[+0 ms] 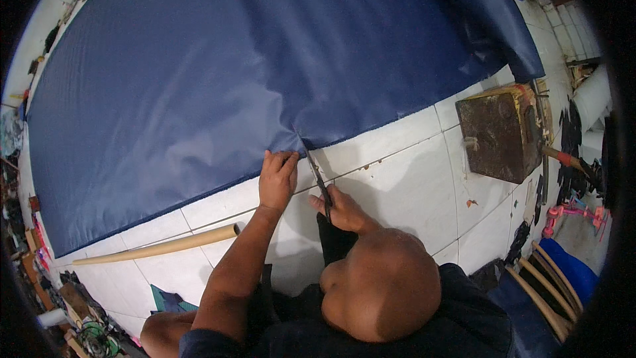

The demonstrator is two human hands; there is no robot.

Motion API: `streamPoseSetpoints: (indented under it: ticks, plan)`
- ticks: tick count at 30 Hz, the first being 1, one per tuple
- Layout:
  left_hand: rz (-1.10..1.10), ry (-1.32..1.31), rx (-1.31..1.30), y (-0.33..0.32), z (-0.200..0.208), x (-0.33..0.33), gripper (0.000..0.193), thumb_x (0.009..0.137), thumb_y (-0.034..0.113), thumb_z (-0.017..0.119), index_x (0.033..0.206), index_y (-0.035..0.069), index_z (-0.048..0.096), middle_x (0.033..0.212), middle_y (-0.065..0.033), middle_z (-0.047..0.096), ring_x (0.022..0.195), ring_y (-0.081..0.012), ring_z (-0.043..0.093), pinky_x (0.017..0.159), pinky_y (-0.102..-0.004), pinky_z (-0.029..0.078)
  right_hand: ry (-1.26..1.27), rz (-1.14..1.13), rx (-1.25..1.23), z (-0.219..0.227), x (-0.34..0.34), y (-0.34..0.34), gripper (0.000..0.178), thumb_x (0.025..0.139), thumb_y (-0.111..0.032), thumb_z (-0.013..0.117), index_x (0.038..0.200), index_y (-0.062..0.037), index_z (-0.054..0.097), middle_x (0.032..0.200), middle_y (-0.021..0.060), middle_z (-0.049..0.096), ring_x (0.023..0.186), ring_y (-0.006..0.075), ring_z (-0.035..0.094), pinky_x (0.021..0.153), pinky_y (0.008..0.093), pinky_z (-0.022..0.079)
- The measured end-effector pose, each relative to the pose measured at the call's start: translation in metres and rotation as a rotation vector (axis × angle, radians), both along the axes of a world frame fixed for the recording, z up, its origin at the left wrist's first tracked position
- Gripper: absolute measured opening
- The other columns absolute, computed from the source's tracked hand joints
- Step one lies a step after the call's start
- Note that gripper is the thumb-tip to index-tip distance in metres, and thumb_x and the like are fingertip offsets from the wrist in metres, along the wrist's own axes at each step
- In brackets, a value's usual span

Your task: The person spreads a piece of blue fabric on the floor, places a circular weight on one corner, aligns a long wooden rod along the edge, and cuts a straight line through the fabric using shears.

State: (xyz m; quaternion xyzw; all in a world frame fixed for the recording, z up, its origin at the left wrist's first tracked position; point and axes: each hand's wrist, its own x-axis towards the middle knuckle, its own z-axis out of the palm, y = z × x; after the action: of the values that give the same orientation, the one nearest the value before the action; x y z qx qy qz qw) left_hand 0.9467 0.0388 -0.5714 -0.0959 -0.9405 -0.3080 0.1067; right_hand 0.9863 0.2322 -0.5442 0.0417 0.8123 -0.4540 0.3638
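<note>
A large dark blue vinyl-like sheet [185,79] is spread over the white tiles, its near edge running across in front of me. At that edge my left hand [278,178] grips the sheet with bent fingers, just left of the scissors. My right hand [346,210] is closed round the dark handles of the scissors [318,176]. Their blades point away from me and reach into the sheet at a short cut, where the material puckers. How far the blades are apart is hard to make out.
A brown cardboard tube [159,246] lies on the floor at left. On the right stands a worn, brown block-like box [498,134], with a wooden handle [563,156] beside it. Bent wooden strips [546,292] and a blue item [570,268] lie at lower right. Clutter lines both sides.
</note>
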Motion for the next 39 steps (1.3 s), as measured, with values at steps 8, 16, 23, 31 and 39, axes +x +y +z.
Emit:
streamPoseSetpoints:
  ticks: [8, 16, 23, 31, 39]
  plan:
    - [-0.074, -0.035, -0.067, -0.008, -0.004, 0.002, 0.033, 0.080, 0.002, 0.064, 0.113, 0.004, 0.065, 0.108, -0.0108, 0.062, 0.104, -0.0303, 0.059, 0.105, -0.0532, 0.040, 0.043, -0.078, -0.012, -0.005, -0.003, -0.010, 0.056, 0.089, -0.055, 0.062, 0.091, 0.0009, 0.059, 0.087, 0.0256, 0.065, 0.087, 0.0427, 0.064, 0.076, 0.0488, 0.047]
    - [-0.145, -0.094, -0.176, -0.007, 0.005, 0.006, 0.046, 0.079, 0.004, 0.062, 0.124, 0.000, 0.055, 0.115, -0.0180, 0.057, 0.112, -0.0359, 0.055, 0.105, -0.0559, 0.038, 0.102, -0.045, 0.025, -0.001, -0.026, -0.015, 0.058, 0.089, -0.056, 0.062, 0.085, 0.0022, 0.060, 0.081, 0.0249, 0.065, 0.082, 0.0435, 0.065, 0.073, 0.0487, 0.048]
    - [-0.167, -0.181, -0.280, -0.011, 0.000, 0.011, 0.046, 0.081, 0.009, 0.061, 0.126, -0.001, 0.055, 0.124, -0.0196, 0.055, 0.123, -0.0362, 0.050, 0.109, -0.0540, 0.035, 0.124, -0.120, -0.041, -0.010, -0.076, -0.049, 0.067, 0.088, -0.063, 0.057, 0.085, 0.0039, 0.063, 0.083, 0.0268, 0.066, 0.085, 0.0445, 0.065, 0.077, 0.0489, 0.049]
    - [-0.213, -0.156, -0.221, -0.009, 0.004, 0.012, 0.048, 0.074, 0.009, 0.064, 0.119, -0.004, 0.054, 0.121, -0.0252, 0.053, 0.119, -0.0412, 0.049, 0.105, -0.0570, 0.036, 0.145, -0.087, -0.050, -0.017, -0.081, -0.045, 0.062, 0.088, -0.058, 0.061, 0.080, 0.0032, 0.061, 0.080, 0.0266, 0.065, 0.080, 0.0427, 0.064, 0.071, 0.0483, 0.049]
    - [-0.236, -0.253, -0.324, -0.005, 0.018, 0.011, 0.064, 0.077, 0.018, 0.065, 0.134, -0.003, 0.045, 0.129, -0.0241, 0.048, 0.127, -0.0407, 0.043, 0.109, -0.0540, 0.033, 0.063, -0.144, -0.102, -0.028, -0.155, -0.079, 0.072, 0.086, -0.068, 0.056, 0.075, 0.0034, 0.061, 0.075, 0.0257, 0.064, 0.078, 0.0409, 0.065, 0.074, 0.0488, 0.049]
